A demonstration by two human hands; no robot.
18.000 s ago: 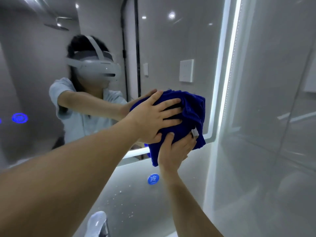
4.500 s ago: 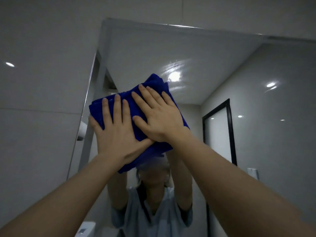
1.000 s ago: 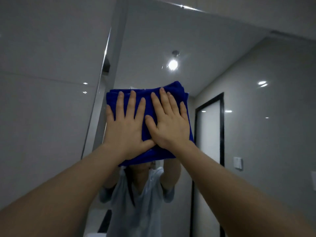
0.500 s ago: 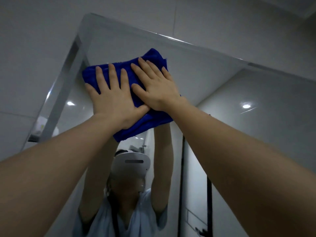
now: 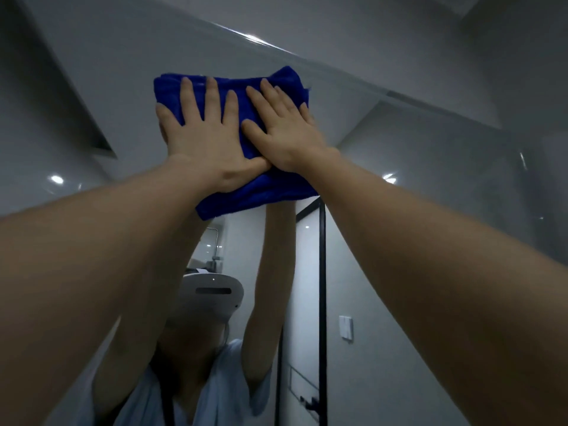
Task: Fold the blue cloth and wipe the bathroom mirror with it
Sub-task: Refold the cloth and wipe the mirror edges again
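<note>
The left hand lies flat on the blue cloth, its fingers straight and spread, pressing rather than gripping. Just to its right, the right hand presses the same way, with open fingers and nothing curled round the fabric. The two hands touch near their thumbs. The cloth sits folded against the mirror, high up, with its far right corner close to the glass's top edge.

Only palm pressure holds the cloth, so it would probably slide down the glass or drop if either hand eased off in the middle of a stroke. The folded layers could also shear apart under sideways wiping. The lower edge hangs free below the left palm and looks likeliest to unfold. On the right, a further upward push may carry the cloth off the glass and onto the wall above. The person reaches overhead with both arms, so uneven pressure could leave streaks.

Counted from left to right:
- two hands, each showing four fingers and a thumb
- one blue cloth
- one mirror

The glass also reflects one white headset, one black door frame and one wall switch.
</note>
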